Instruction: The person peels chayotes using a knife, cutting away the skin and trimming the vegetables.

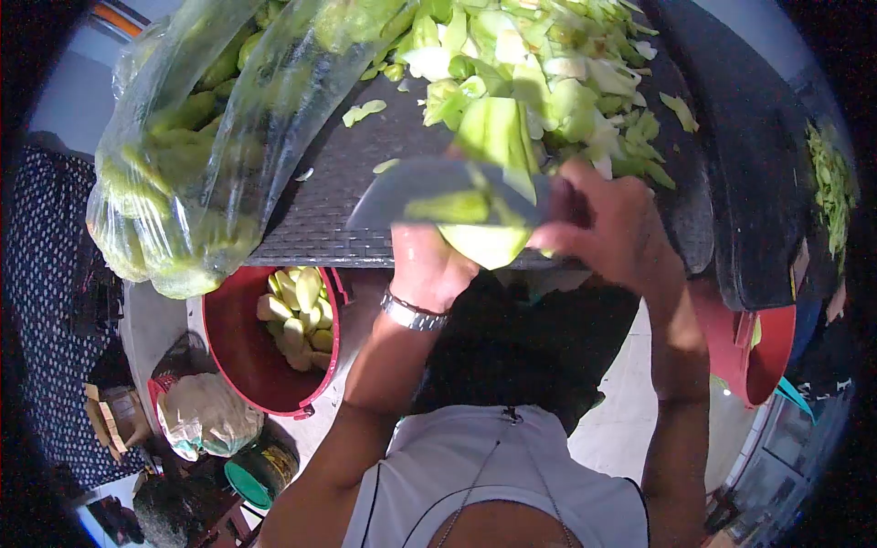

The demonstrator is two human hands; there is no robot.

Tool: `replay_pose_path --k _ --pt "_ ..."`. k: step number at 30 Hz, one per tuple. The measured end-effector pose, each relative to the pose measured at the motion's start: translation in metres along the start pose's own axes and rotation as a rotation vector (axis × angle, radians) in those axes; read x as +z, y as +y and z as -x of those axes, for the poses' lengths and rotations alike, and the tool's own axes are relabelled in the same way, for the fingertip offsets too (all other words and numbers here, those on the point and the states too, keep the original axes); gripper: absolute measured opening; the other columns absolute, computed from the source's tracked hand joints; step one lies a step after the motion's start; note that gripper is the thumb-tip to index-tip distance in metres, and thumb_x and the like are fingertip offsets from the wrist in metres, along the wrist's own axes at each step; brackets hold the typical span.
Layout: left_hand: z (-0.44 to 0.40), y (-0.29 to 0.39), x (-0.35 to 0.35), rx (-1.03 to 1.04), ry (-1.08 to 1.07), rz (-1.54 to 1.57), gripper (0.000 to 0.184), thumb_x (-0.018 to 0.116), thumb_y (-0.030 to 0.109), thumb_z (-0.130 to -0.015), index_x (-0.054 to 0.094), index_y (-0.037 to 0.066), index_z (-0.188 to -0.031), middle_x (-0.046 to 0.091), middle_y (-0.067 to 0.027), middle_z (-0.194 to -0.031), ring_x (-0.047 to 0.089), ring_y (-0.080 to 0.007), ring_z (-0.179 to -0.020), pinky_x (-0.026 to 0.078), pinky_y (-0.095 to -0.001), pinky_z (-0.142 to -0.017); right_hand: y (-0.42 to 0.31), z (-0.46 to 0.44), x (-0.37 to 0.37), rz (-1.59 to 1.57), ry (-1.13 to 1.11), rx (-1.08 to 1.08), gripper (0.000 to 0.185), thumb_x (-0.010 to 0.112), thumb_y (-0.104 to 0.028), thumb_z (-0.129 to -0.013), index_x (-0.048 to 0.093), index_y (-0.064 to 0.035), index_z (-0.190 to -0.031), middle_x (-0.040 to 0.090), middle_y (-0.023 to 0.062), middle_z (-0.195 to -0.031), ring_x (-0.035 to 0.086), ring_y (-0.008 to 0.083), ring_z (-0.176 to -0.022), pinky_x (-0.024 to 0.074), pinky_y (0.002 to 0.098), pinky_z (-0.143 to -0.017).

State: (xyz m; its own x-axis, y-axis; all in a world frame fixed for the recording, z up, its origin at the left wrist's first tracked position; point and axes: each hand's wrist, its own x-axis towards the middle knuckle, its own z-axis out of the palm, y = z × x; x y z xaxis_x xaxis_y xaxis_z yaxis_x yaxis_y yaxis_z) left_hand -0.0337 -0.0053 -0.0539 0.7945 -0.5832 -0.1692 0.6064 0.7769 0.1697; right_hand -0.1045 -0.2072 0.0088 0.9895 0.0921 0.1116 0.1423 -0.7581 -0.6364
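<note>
Grasping a knife (416, 203) by its dark handle, the right hand (614, 224) appears in the head view just above the near edge of a dark woven table (320, 219). The broad blade lies crosswise, its tip toward the left, and passes in front of a pale green vegetable (489, 245); whether the edge touches the flesh cannot be told. The vegetable is in the grasp of the left hand (434, 269), whose fingers are largely hidden; a metal watch (414, 313) encircles that wrist. The vegetable shows both above and below the blade, near the table's edge.

Beyond the hands, peelings (585, 100) are heaped on the table. To the left, a clear plastic bag (174, 224) full of green vegetables bulges over the table's near edge. Below the table at left, a red bucket (233, 352) contains peeled pieces (301, 306); to its left are a pale sack (210, 416) and an open cardboard box (119, 416). At right, a second red container (772, 356) is partly visible. The person wears a white sleeveless top (521, 447).
</note>
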Motion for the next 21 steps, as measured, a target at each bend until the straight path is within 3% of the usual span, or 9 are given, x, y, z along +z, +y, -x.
replay_pose_path --k 2,8,10,11,13,15,17,18,21 --pt "0.007 0.006 0.02 -0.067 0.004 -0.318 0.06 0.056 0.046 -0.095 0.055 -0.001 -0.133 0.067 -0.0235 -0.119 0.07 -0.0407 -0.1 0.061 -0.0613 -0.075 0.025 -0.008 -0.004 0.064 0.112 0.086 0.056 0.077 -0.057 -0.081 0.062 -0.0062 -0.099 0.067 0.0118 -0.074 0.069 0.0344 -0.069 0.0541 0.0447 -0.066" --pt "0.011 0.009 0.026 -0.111 -0.075 -0.184 0.059 0.053 0.045 -0.099 0.053 0.001 -0.138 0.065 -0.0217 -0.125 0.068 -0.0383 -0.107 0.06 -0.0595 -0.082 0.08 -0.01 -0.013 0.275 0.234 -0.08 0.033 0.064 -0.041 -0.097 0.064 -0.0092 -0.107 0.066 0.0117 -0.086 0.068 0.0356 -0.073 0.0534 0.045 -0.066" --pt "0.008 0.006 0.036 -0.043 0.077 -0.174 0.056 0.05 0.043 -0.101 0.053 0.002 -0.139 0.064 -0.0202 -0.128 0.067 -0.0371 -0.111 0.057 -0.0605 -0.088 0.073 -0.012 -0.019 -0.088 0.066 0.172 0.03 0.059 -0.039 -0.101 0.064 -0.01 -0.109 0.065 0.0117 -0.088 0.067 0.0368 -0.07 0.0536 0.0457 -0.064" --pt "0.002 0.009 0.027 -0.026 0.115 -0.174 0.052 0.049 0.041 -0.103 0.052 0.005 -0.14 0.063 -0.0177 -0.132 0.065 -0.0358 -0.115 0.053 -0.061 -0.096 0.06 -0.01 -0.029 -0.432 -0.11 0.473 0.032 0.058 -0.04 -0.102 0.064 -0.0096 -0.109 0.065 0.0121 -0.086 0.067 0.0376 -0.069 0.0538 0.0463 -0.063" --pt "0.001 0.01 0.028 -0.048 0.07 -0.185 0.049 0.049 0.038 -0.103 0.054 0.006 -0.139 0.064 -0.0163 -0.13 0.065 -0.0333 -0.116 0.054 -0.0578 -0.096 0.034 -0.005 -0.023 -0.498 -0.119 0.55 0.038 0.059 -0.045 -0.101 0.063 -0.0081 -0.106 0.065 0.0124 -0.08 0.067 0.0381 -0.066 0.0544 0.0469 -0.062" --pt "0.0 0.009 0.023 -0.016 0.065 -0.19 0.046 0.05 0.037 -0.103 0.055 0.006 -0.136 0.065 -0.015 -0.127 0.066 -0.0309 -0.114 0.055 -0.0544 -0.095 0.008 0.007 0.006 0.047 0.197 0.107 0.048 0.063 -0.053 -0.096 0.062 -0.0057 -0.099 0.064 0.0123 -0.07 0.067 0.0375 -0.061 0.055 0.0469 -0.059" --pt "-0.006 0.002 0.015 0.067 0.082 -0.194 0.044 0.05 0.038 -0.102 0.057 0.007 -0.133 0.066 -0.0137 -0.125 0.067 -0.0286 -0.111 0.056 -0.0508 -0.094 -0.014 0.018 0.017 -0.068 0.135 0.15 0.057 0.073 -0.06 -0.086 0.058 -0.0056 -0.095 0.063 0.0103 -0.062 0.068 0.0345 -0.056 0.0558 0.0466 -0.055" --pt "-0.006 -0.005 0.023 0.134 0.2 -0.205 0.045 0.055 0.041 -0.099 0.059 0.007 -0.127 0.068 -0.0129 -0.117 0.069 -0.0271 -0.103 0.058 -0.0481 -0.088 -0.02 0.022 0.022 -0.028 0.12 0.083 0.053 0.076 -0.053 -0.084 0.057 -0.005 -0.096 0.064 0.0095 -0.064 0.068 0.03 -0.056 0.0549 0.0425 -0.054" --pt "-0.004 0.004 0.031 -0.078 0.036 -0.259 0.051 0.064 0.045 -0.091 0.061 0.005 -0.124 0.071 -0.0118 -0.106 0.071 -0.0264 -0.093 0.059 -0.0442 -0.082 -0.029 0.025 0.037 0.074 0.121 -0.094 0.051 0.088 -0.036 -0.078 0.053 -0.0049 -0.099 0.066 0.0063 -0.066 0.069 0.0228 -0.056 0.0535 0.035 -0.052"
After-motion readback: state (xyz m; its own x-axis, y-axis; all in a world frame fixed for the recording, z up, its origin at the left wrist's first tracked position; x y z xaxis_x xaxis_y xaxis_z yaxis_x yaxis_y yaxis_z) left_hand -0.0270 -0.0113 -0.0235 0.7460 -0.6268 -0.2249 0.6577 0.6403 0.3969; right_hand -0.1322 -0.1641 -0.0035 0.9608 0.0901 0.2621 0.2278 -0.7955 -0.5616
